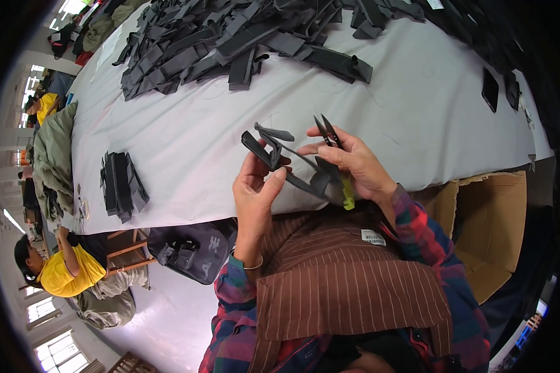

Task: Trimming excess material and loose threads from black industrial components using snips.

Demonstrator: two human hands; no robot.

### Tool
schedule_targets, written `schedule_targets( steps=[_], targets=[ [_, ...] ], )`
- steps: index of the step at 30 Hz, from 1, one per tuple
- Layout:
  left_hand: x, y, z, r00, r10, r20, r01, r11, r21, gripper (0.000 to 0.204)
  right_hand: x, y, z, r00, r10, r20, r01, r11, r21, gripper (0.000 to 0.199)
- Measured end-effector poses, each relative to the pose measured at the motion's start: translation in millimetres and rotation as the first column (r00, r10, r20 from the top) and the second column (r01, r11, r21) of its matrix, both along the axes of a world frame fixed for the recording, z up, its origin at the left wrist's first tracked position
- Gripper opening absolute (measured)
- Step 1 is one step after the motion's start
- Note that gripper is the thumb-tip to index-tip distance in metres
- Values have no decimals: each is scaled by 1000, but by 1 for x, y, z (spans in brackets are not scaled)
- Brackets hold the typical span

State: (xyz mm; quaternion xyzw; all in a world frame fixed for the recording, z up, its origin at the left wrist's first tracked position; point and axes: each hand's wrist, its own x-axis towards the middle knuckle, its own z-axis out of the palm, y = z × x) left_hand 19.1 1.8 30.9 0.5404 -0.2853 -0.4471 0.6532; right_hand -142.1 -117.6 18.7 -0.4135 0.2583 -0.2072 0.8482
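Observation:
Above the near edge of the table, my left hand (pixel 254 194) pinches a dark grey fabric strip (pixel 257 149) between thumb and fingers. The strip is folded at the fingertips, and one length loops across toward my other hand. Black thread snips (pixel 333 135) rest in my right hand (pixel 362 163), their two pointed blades slightly apart and aimed away from me. A yellow-green part (pixel 348 194) shows below the palm, at the handle end. The fabric loop passes close by the right fingers; whether they touch it I cannot tell.
A large heap of dark grey fabric strips (pixel 230 43) covers the far side of the white-covered table (pixel 193 137). A small stack of strips (pixel 122 185) lies left. Right are a black phone (pixel 490 90) and an open cardboard box (pixel 488 236). A person in yellow (pixel 71 273) sits at left.

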Motion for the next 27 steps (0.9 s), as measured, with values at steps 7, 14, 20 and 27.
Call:
schedule_targets(
  steps=[7, 14, 20, 27],
  targets=[
    [64, 17, -2, 967, 68, -246, -96, 990, -107, 46, -12, -46, -21, 933, -271, -235, 110, 839, -532, 22],
    [96, 27, -4, 910, 264, -319, -267, 963, 36, 40, -16, -126, -43, 654, -720, -233, -158, 170, -973, 32],
    [142, 39, -11, 933, 310, 185, -330, 940, 86, 61, 1, -120, -34, 629, -689, -361, -217, 290, -932, 30],
    [190, 49, 2, 933, 359, -9, -359, 932, 47, 14, -1, -88, -15, 676, -631, -381, -49, 477, -877, 27]
  ],
)
